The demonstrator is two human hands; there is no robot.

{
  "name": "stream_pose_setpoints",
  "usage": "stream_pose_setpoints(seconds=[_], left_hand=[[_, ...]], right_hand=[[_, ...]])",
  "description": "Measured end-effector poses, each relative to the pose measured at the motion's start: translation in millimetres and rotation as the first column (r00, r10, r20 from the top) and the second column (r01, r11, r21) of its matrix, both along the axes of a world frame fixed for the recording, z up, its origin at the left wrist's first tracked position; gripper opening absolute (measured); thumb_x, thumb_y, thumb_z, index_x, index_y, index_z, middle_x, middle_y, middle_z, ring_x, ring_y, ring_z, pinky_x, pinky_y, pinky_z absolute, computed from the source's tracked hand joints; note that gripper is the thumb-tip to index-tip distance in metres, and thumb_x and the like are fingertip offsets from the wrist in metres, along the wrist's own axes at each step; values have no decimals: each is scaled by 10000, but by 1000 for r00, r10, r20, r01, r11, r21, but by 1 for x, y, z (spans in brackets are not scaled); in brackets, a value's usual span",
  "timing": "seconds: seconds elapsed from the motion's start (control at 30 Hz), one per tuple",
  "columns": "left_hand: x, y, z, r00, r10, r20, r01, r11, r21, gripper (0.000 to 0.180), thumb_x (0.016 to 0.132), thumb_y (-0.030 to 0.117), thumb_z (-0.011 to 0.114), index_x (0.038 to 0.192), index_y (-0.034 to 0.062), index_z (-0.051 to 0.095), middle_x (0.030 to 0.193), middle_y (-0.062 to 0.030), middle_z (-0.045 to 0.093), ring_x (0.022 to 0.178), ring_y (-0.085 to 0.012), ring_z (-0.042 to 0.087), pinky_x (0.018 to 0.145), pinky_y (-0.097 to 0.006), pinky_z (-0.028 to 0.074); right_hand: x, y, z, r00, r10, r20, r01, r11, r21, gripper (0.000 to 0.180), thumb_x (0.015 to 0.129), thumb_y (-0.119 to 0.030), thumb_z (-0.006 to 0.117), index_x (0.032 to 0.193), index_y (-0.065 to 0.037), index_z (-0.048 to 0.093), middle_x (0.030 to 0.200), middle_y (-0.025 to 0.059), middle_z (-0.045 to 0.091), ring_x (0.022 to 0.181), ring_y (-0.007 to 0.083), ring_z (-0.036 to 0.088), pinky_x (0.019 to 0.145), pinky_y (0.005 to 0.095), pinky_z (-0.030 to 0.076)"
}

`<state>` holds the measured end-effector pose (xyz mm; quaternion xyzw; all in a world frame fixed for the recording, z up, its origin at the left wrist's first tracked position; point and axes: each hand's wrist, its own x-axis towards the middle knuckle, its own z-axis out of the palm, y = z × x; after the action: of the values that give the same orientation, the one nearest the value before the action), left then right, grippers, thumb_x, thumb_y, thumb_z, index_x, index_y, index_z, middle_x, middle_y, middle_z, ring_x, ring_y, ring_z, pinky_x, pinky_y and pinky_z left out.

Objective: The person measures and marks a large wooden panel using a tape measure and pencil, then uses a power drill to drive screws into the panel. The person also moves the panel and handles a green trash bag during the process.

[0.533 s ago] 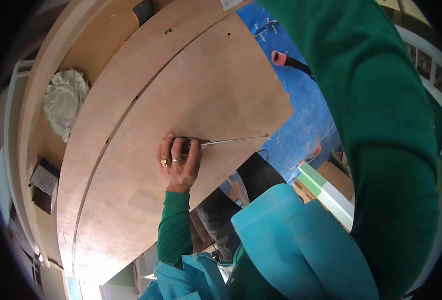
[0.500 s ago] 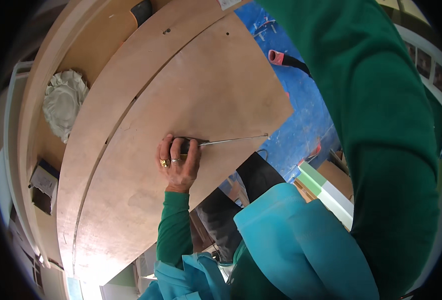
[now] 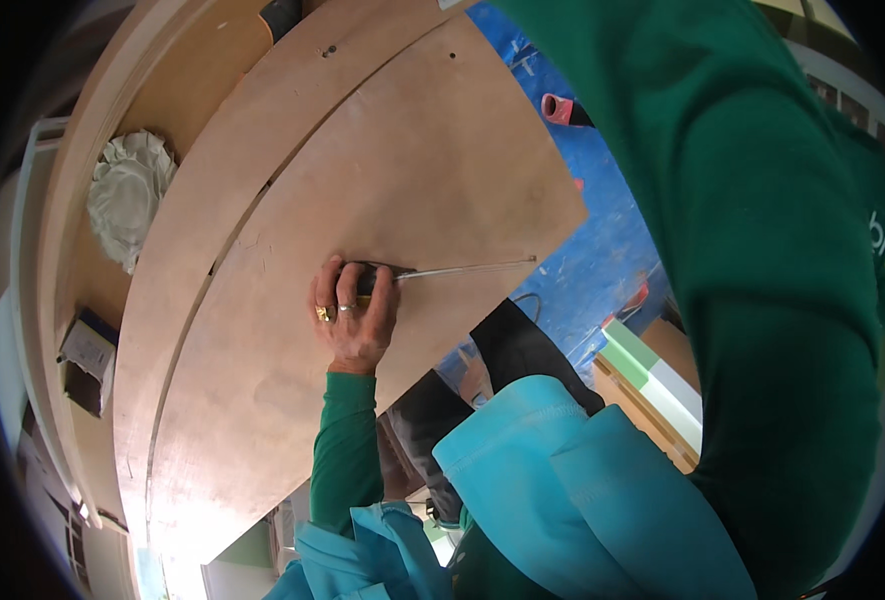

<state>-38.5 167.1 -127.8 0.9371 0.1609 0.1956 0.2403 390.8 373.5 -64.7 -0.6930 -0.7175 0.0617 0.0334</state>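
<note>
My left hand (image 3: pixel 355 325), with two rings on its fingers, is wrapped around a dark tape measure (image 3: pixel 367 281) that rests on a large curved wooden panel (image 3: pixel 432 160). A short length of metal blade (image 3: pixel 467 268) sticks out of the case toward the right, its hooked end lying over the panel near the right edge. A dark curved seam (image 3: pixel 234 238) runs along the panel's left side, and two small holes show near its far end. My right arm (image 3: pixel 762 230), in a green sleeve, reaches up past the top of the picture, so the right hand is out of sight.
On the wooden ledge (image 3: pixel 167 100) at left lie a crumpled white cover (image 3: pixel 130 195) and a small torn box (image 3: pixel 90 350). Blue sheeting (image 3: pixel 612 230) covers the floor at right, where a black hose with a pink end (image 3: pixel 559 109) lies. A green-and-white board (image 3: pixel 652 370) stands nearby.
The view has shifted slightly. My left hand still grips the tape measure with the blade out about the same length. My right sleeve sits a little differently.
</note>
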Motion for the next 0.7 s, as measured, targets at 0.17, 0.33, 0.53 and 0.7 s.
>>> stream_pose_setpoints(seconds=[0.17, 0.33, 0.53, 0.7], left_hand=[[4, -3, -3, 999, -5, 32, 5, 1000, 23, 306, 758, 244, 908, 1032, 202, 779, 1153, -75, 652, 1195, -360, 632, 950, -521, 528], [5, -7, 6, 999, 17, -40, -14, 996, 83, 241, 811, 288, 884, 1015, 202, 788, 1129, -53, 657, 1208, -348, 623, 968, -484, 520], [3, -15, 13, 989, -9, -145, 20, 997, 80, 185, 872, 218, 837, 1046, 177, 790, 1181, -68, 647, 1268, -368, 571, 1036, -499, 487], [9, -17, 13, 983, -52, -177, 73, 991, 112, 200, 871, 155, 831, 1063, 135, 777, 1180, -95, 631, 1275, -392, 553, 1038, -529, 480]], right_hand=[[-5, -62, 21, 995, 49, 92, -84, 894, 440, 311, 918, -169, 690, 1188, -19, 654, 972, 272, 739, 955, 433, 747, 802, 510, 587], [-59, -269, 73, 712, -305, -633, 556, 795, 243, 293, 1008, -146, 628, 1252, 16, 626, 1103, 279, 737, 869, 409, 753, 732, 457, 610], [-155, -530, 56, -215, -667, -713, 928, 87, -362, 198, 1020, -89, 665, 1191, -1, 713, 1005, 91, 756, 988, 180, 750, 888, 315, 585], [-204, -551, 14, -192, -543, -817, 974, -1, -228, 157, 1009, -126, 714, 1101, 2, 708, 968, 89, 779, 1011, 160, 759, 885, 299, 584]])
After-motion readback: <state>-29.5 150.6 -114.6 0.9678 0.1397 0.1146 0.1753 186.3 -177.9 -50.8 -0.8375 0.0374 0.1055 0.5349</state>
